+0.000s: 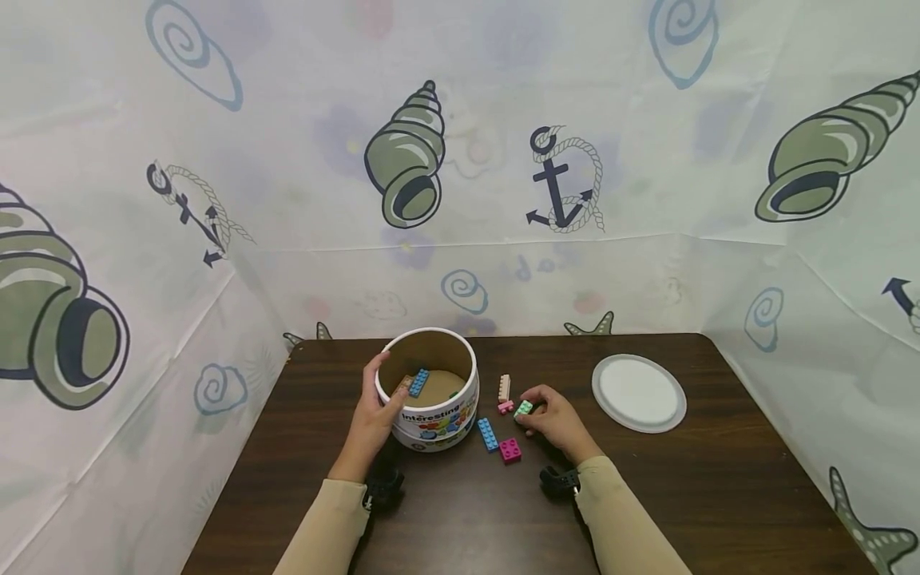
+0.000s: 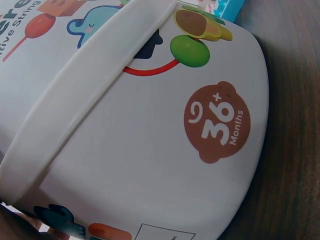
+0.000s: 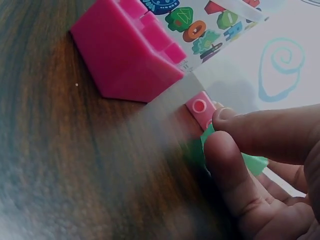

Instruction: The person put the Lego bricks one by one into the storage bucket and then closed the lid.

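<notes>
My left hand (image 1: 369, 423) holds the white printed bucket (image 1: 460, 419) by its left side, thumb over the near rim. In the left wrist view the bucket wall (image 2: 130, 165) fills most of the picture. Inside it lie a blue building block (image 1: 419, 383) and an orange-brown one (image 1: 406, 382). To the right of the bucket, my right hand (image 1: 561, 423) pinches a light green building block (image 1: 523, 409) between thumb and fingers, low over the table. Close by are a small pink block (image 3: 200, 106) and a larger magenta block (image 3: 130, 60).
A blue block (image 1: 487, 435) lies beside the bucket's right side, and a beige block (image 1: 504, 388) stands farther back. The round white lid (image 1: 639, 393) rests on the dark wooden table (image 1: 690, 495) at the right. Printed white cloth (image 1: 496, 184) surrounds the table.
</notes>
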Available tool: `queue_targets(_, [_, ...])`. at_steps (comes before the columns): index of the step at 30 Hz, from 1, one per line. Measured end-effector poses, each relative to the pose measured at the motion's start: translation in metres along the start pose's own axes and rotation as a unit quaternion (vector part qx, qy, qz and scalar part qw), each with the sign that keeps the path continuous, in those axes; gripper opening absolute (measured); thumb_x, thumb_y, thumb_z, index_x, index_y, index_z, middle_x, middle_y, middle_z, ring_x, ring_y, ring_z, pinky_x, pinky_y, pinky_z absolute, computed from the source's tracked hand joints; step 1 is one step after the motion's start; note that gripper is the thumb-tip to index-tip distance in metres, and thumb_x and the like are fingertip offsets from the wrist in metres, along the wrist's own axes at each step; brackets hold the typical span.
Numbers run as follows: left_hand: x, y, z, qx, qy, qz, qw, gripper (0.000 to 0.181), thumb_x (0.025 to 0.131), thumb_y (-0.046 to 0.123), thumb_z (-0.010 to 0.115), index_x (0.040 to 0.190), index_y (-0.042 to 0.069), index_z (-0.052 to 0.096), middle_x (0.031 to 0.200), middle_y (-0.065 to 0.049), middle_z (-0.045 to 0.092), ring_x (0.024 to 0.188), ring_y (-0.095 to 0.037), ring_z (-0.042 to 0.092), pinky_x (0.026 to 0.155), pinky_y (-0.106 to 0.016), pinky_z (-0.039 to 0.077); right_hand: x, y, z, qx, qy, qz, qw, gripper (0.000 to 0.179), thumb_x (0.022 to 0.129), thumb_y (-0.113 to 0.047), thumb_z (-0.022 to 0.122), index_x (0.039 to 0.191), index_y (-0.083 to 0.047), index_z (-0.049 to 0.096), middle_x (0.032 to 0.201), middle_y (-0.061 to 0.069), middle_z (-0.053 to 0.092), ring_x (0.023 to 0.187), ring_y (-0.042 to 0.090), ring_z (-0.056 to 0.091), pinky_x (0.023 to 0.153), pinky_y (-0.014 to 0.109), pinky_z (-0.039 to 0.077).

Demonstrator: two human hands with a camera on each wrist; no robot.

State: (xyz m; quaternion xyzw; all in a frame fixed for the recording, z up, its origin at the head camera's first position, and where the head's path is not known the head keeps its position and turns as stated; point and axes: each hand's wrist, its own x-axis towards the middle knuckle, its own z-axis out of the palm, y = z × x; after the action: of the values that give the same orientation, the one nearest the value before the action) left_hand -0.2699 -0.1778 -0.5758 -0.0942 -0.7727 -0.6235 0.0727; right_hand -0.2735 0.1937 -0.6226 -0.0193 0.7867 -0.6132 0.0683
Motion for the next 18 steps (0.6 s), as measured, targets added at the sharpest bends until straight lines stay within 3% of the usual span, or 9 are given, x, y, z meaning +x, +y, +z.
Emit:
queue_targets(7, [0.0006, 0.0002, -0.0013, -0.007, 0.0, 0.006, 1.0, 0.079, 0.105, 0.025, 0.071, 0.17, 0.03, 0.026, 0.176, -0.018, 0.027, 0.15, -0.053, 0.04, 0.121, -0.071, 0.035, 0.003, -0.0003, -0.0007, 0.022, 0.006, -0.002, 0.9997, 0.036, 0.095, -0.012, 0.085, 0.125, -0.005, 0.067, 0.097, 0.01, 0.067, 0.072, 0.02, 0.071, 0.068, 0.032, 0.061])
queue_targets(11, [-0.0001, -0.0006, -0.0006, -0.009, 0.001, 0.006, 0.9999, 0.079, 0.104, 0.022, 0.071, 0.169, 0.029, 0.026, 0.177, -0.016, 0.027, 0.152, -0.05, 0.04, 0.122, -0.072, 0.033, 0.0028, 0.0007, -0.0021, 0.076, 0.019, 0.001, 0.997, 0.035, 0.1, -0.025, 0.082, 0.118, -0.003, 0.061, 0.093, 0.012, 0.065, 0.071, 0.02, 0.068, 0.065, 0.032, 0.062])
queue_targets(14, [0.0001, -0.0008, -0.0001, -0.01, -0.001, 0.009, 0.9999, 0.079, 0.104, 0.022, 0.07, 0.17, 0.029, 0.026, 0.177, -0.015, 0.027, 0.152, -0.049, 0.04, 0.121, -0.069, 0.035, 0.0026, 0.0014, -0.0034, 0.102, 0.022, 0.003, 0.9946, 0.04, 0.103, -0.039, 0.076, 0.114, -0.004, 0.059, 0.084, 0.011, 0.063, 0.064, 0.02, 0.066, 0.058, 0.029, 0.058])
queue_targets(18, [-0.0003, 0.0, -0.001, -0.009, -0.002, 0.005, 0.9999, 0.079, 0.104, 0.026, 0.071, 0.169, 0.031, 0.027, 0.176, -0.015, 0.028, 0.151, -0.05, 0.04, 0.121, -0.068, 0.035, 0.0016, 0.0026, -0.0037, 0.094, 0.001, 0.009, 0.9955, 0.044, 0.109, -0.05, 0.063, 0.12, -0.007, 0.061, 0.076, 0.006, 0.059, 0.056, 0.018, 0.059, 0.048, 0.027, 0.048])
